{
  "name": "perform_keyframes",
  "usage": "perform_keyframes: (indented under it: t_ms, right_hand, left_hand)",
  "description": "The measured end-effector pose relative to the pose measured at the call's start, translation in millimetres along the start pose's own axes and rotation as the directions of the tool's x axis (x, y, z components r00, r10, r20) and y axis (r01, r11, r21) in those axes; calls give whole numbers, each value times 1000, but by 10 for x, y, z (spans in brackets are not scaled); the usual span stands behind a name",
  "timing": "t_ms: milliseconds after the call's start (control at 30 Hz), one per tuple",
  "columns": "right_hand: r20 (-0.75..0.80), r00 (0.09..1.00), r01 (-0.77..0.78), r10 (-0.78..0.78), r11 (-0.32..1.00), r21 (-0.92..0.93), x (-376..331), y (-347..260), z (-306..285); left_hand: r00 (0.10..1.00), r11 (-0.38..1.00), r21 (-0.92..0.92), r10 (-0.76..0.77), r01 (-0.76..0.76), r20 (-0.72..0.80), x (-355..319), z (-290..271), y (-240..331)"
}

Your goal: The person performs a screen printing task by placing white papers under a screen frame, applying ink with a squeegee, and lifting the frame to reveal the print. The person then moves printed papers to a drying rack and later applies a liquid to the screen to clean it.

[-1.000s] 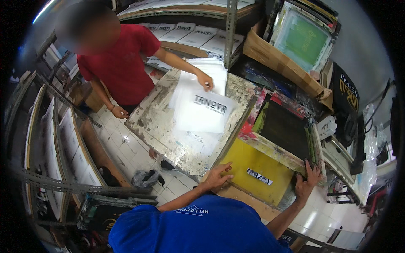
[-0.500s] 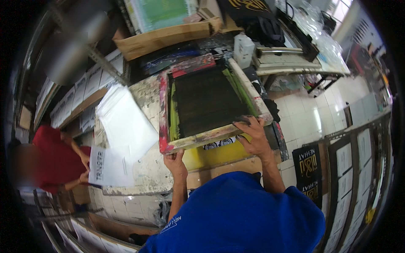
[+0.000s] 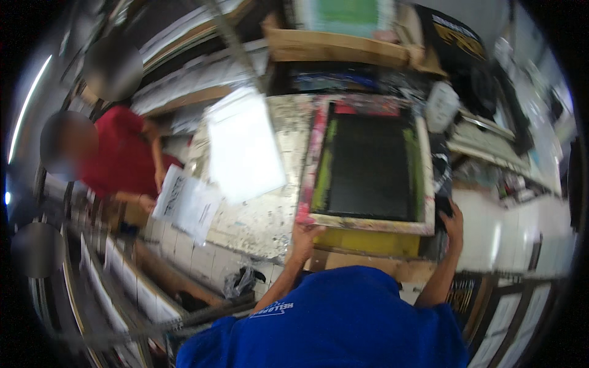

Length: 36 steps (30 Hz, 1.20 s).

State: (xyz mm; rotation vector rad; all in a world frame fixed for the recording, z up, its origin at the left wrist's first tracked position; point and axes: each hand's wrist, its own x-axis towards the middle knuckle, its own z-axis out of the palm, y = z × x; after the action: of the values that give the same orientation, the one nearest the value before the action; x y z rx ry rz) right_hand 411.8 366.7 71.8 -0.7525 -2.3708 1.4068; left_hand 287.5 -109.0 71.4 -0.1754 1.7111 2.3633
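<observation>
A screen-printing frame [image 3: 368, 223] lies on the worktable, its mesh coated dark with black ink and green strips along the sides. My left hand [image 3: 304, 241] grips its near left corner, the thumb along the near edge. Beyond the near right corner, my right hand [image 3: 453, 224] has its fingers curled at a crumpled black cloth [image 3: 442, 205]; blur softens the exact hold. A yellow board [image 3: 368, 241] shows under the frame's near edge.
White sheets [image 3: 245, 147] are stacked on the stained table [image 3: 285, 132] to the left. A person in red [image 3: 123, 150] holds a printed white bag [image 3: 187, 204]. A white jug [image 3: 442, 106] stands right of the frame. Drying racks [image 3: 138, 276] flank me.
The frame has come down flatter, hiding the printed piece under it. My right hand has left the frame's near edge and reached the black cloth. My view has swung left.
</observation>
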Motion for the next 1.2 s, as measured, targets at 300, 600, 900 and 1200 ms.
perform_keyframes:
  t_ms: [300, 600, 900, 1200]
  right_hand:
    - [49, 990, -136, 131, 983, 123, -265, -77, -32]
    - [-205, 963, 115, -174, 956, -270, -95, -313, -670]
    - [-335, 907, 13, -254, 814, -581, -228, -853, -723]
    - [-48, 937, 312, -346, 890, -331, 163, -1574, 324]
  left_hand:
    - [997, 999, -38, 19, -17, 71, 3, -146, -165]
    - [903, 732, 678, 334, -68, -270, -353, -807, 900]
    - [360, 847, 496, 530, -191, -768, -1738, -2413, 1306]
    - [575, 824, 461, 562, -329, -595, -1388, -1765, 1326]
